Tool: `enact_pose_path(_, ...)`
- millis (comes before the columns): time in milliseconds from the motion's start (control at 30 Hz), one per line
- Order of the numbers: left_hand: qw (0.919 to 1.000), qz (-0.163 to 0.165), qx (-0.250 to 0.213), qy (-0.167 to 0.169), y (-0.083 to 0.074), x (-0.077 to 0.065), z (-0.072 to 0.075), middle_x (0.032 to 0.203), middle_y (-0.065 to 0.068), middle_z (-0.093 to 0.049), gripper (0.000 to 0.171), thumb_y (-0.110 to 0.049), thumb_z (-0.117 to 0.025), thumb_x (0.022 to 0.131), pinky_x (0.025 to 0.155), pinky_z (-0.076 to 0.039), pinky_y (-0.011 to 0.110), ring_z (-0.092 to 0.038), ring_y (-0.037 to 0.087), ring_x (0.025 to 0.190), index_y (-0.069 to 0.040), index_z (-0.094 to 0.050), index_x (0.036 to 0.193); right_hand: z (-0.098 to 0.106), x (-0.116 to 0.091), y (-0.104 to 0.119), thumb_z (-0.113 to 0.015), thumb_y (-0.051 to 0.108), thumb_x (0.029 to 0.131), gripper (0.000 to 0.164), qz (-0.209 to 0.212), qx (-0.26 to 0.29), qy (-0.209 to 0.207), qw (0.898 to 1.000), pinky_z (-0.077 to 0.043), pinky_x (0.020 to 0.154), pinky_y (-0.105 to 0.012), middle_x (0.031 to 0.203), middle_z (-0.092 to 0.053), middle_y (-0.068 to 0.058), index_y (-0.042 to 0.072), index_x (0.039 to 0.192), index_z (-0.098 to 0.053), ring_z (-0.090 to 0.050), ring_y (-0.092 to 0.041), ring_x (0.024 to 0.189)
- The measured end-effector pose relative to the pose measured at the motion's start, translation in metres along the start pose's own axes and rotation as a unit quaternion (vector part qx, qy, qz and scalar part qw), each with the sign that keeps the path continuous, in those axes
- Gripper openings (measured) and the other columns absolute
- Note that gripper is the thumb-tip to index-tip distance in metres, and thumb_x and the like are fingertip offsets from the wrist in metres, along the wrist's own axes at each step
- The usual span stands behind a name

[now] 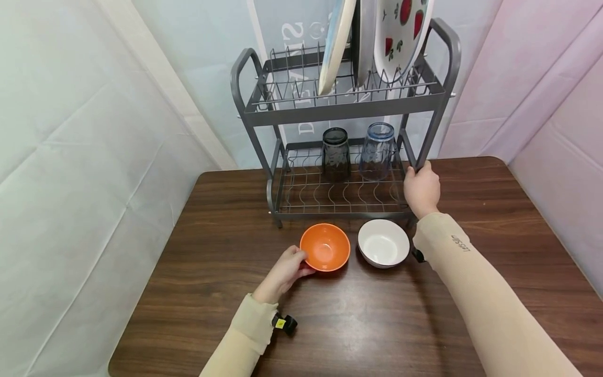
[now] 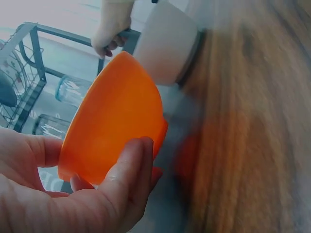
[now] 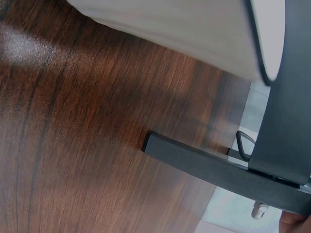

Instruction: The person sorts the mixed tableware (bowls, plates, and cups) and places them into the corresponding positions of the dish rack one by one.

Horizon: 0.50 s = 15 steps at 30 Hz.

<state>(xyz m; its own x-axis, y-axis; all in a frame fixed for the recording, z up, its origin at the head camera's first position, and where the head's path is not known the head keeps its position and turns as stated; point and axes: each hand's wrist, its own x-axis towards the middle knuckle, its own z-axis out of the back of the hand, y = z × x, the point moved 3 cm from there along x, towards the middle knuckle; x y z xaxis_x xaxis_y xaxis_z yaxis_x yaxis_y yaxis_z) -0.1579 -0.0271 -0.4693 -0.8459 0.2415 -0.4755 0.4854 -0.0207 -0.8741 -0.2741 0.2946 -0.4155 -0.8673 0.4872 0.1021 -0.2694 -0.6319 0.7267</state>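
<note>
My left hand (image 1: 286,269) pinches the near left side of an orange bowl (image 1: 325,247), thumb at the rim and fingers under the outside. In the left wrist view the orange bowl (image 2: 116,116) shows its smooth outer wall, held close over the table. My right hand (image 1: 422,189) grips the lower right post of a dark grey two-tier dish rack (image 1: 346,109). Only a bit of that hand shows at the lower right corner of the right wrist view, beside the rack's leg (image 3: 194,165). A white bowl with a dark rim (image 1: 383,243) stands between the orange bowl and my right forearm.
On the lower tier a dark glass (image 1: 336,154) and a bluish glass (image 1: 377,152) stand upside down. Several plates lean upright on the top tier, one a white plate with strawberries (image 1: 400,39). The brown wooden table (image 1: 216,251) meets pale cloth walls behind and beside it.
</note>
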Motion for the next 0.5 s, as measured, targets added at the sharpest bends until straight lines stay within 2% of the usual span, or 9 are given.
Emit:
enact_pose_path(167, 0.9998, -0.015, -0.001, 0.011, 0.001, 0.006, -0.002, 0.095, 0.009, -0.046, 0.010, -0.012, -0.041, 0.087, 0.072, -0.052, 0.026, -0.055, 0.012, 0.074, -0.005, -0.037, 0.092, -0.001, 0.001, -0.001, -0.033, 0.034, 0.093, 0.041, 0.000, -0.001, -0.002, 1.000, -0.041, 0.066, -0.047, 0.097, -0.059, -0.021, 0.001, 0.113, -0.044, -0.057, -0.037, 0.087)
enact_pose_path(300, 0.9995, -0.031, 0.008, 0.006, -0.012, 0.005, -0.008, 0.092, 0.007, -0.048, 0.015, -0.019, -0.044, 0.089, 0.074, -0.052, 0.027, -0.056, 0.012, 0.073, -0.005, -0.039, 0.092, -0.002, 0.002, -0.003, -0.031, 0.037, 0.093, 0.042, -0.002, -0.004, 0.001, 1.000, -0.040, 0.064, -0.045, 0.094, -0.059, -0.020, 0.001, 0.111, -0.044, -0.056, -0.036, 0.084)
enact_pose_path(500, 0.9978, -0.065, -0.003, 0.009, -0.034, 0.008, -0.019, 0.085, 0.004, -0.051, 0.022, -0.026, -0.047, 0.089, 0.072, -0.052, 0.026, -0.055, 0.013, 0.071, -0.006, -0.040, 0.092, -0.003, 0.003, -0.004, -0.028, 0.041, 0.093, 0.045, 0.004, -0.001, 0.007, 1.000, -0.038, 0.060, -0.041, 0.088, -0.057, -0.018, 0.002, 0.109, -0.044, -0.054, -0.032, 0.078)
